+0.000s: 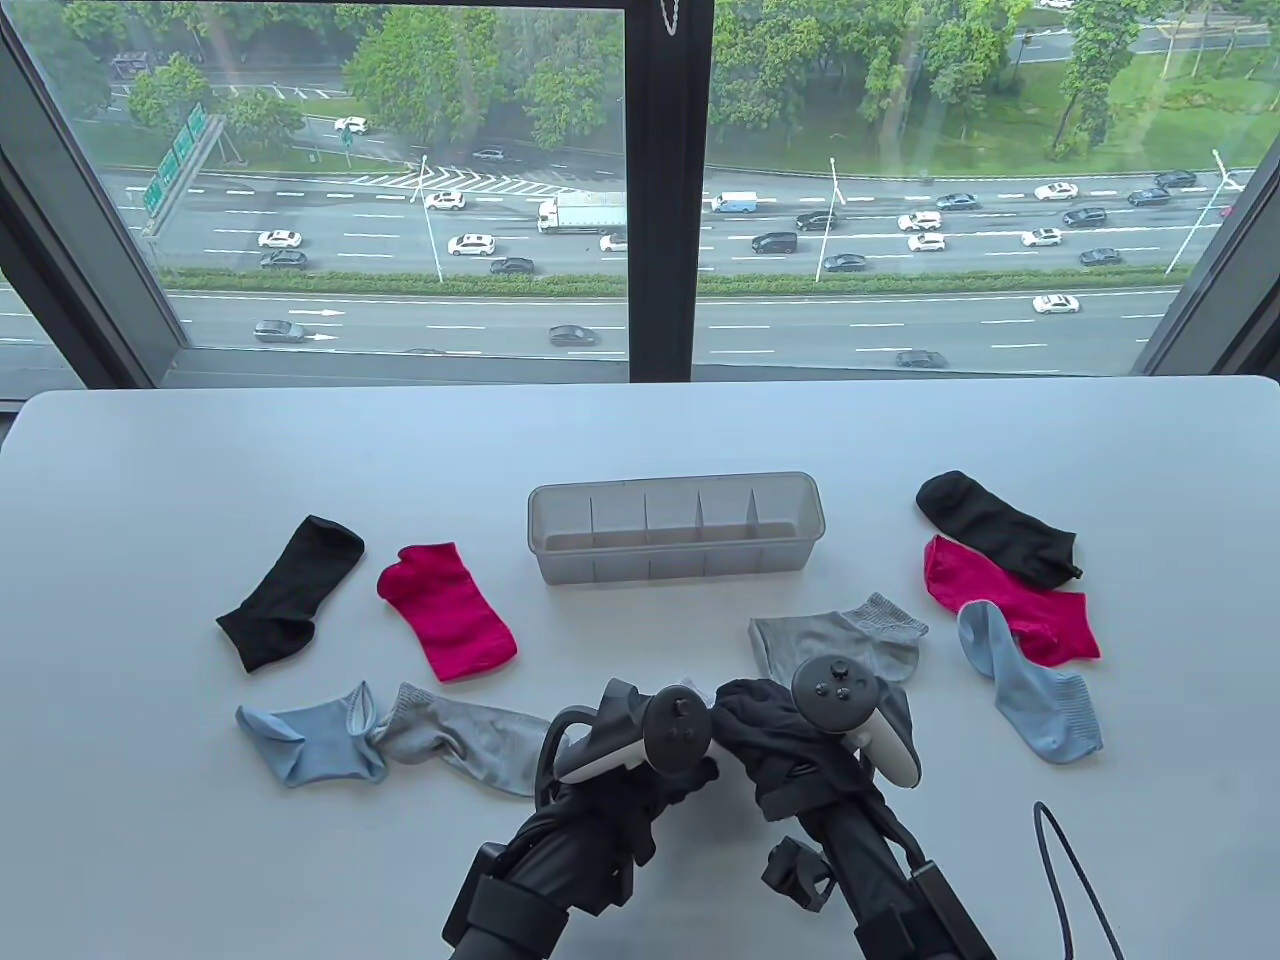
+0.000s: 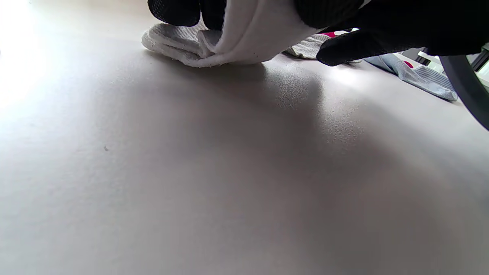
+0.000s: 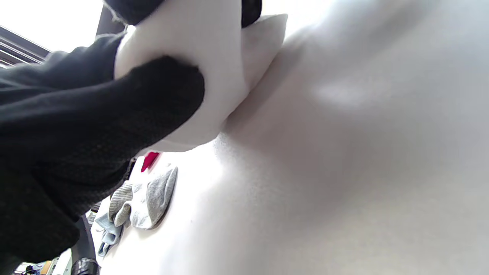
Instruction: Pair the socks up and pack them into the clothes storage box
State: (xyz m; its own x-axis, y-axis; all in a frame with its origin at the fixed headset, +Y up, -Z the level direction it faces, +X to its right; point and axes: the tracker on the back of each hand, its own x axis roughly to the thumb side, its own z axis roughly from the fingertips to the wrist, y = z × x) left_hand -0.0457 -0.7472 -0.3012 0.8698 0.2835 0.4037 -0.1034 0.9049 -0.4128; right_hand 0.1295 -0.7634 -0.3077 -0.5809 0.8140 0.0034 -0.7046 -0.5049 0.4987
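Note:
Both gloved hands meet at the table's near middle over a folded white sock [image 2: 244, 42], which the trackers mostly hide in the table view. My left hand [image 1: 665, 765] pinches it from above with its fingertips [image 2: 179, 11]. My right hand [image 1: 775, 745] grips the white sock [image 3: 191, 68] with the thumb [image 3: 153, 99] pressed into the cloth. The sock touches the tabletop. The clear divided storage box [image 1: 675, 478] stands behind the hands and holds no socks. Loose socks lie on both sides.
On the left lie a black sock [image 1: 290, 595], a pink sock [image 1: 447, 610], a light blue sock [image 1: 310, 745] and a grey sock [image 1: 460, 745]. On the right lie a grey sock [image 1: 840, 640], a black sock [image 1: 995, 525], a pink sock [image 1: 1010, 600] and a blue sock [image 1: 1030, 690]. A black cable [image 1: 1070, 870] loops at the near right.

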